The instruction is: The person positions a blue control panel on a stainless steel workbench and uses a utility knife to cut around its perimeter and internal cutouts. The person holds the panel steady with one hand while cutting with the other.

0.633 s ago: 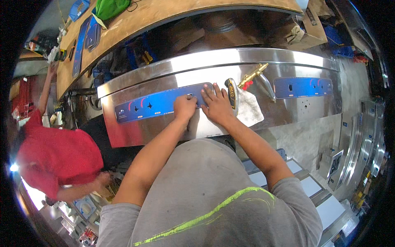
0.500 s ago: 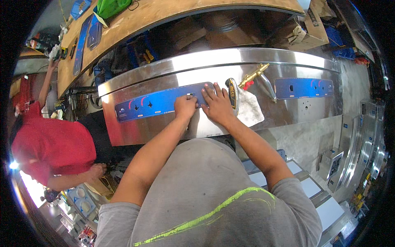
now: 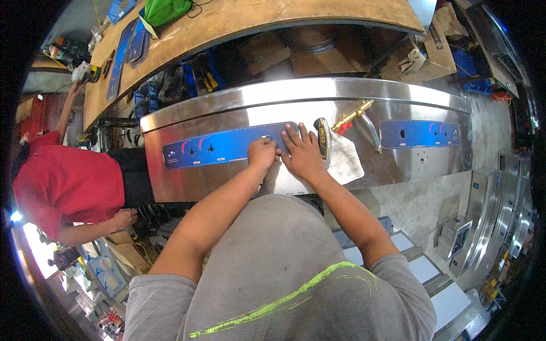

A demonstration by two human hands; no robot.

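A long blue control panel sticker (image 3: 236, 145) with cut-out holes lies on the stainless steel front (image 3: 216, 183) of a large cabinet. My left hand (image 3: 263, 153) is closed at the panel's lower edge, beside a small square cut-out; whatever its curled fingers grip is hidden. Flat on the panel's right end rests my right hand (image 3: 303, 154), fingers apart. Just right of it are a black-and-yellow tool handle (image 3: 323, 142) and a white cloth (image 3: 347, 162). A brass gas valve (image 3: 352, 115) with red knobs lies above the cloth, next to a bent metal tube (image 3: 371, 131).
A second blue panel (image 3: 420, 134) is on the steel's right side. Beyond the cabinet stands a wooden workbench (image 3: 239, 31) with a green bag (image 3: 165, 12) and more blue panels (image 3: 118, 62). At left, a person in a red shirt (image 3: 74, 182) reaches toward the bench.
My left hand stays closed at the panel edge and has shifted slightly. My right hand remains spread on the panel's end. The person's lower hand at left has moved slightly.
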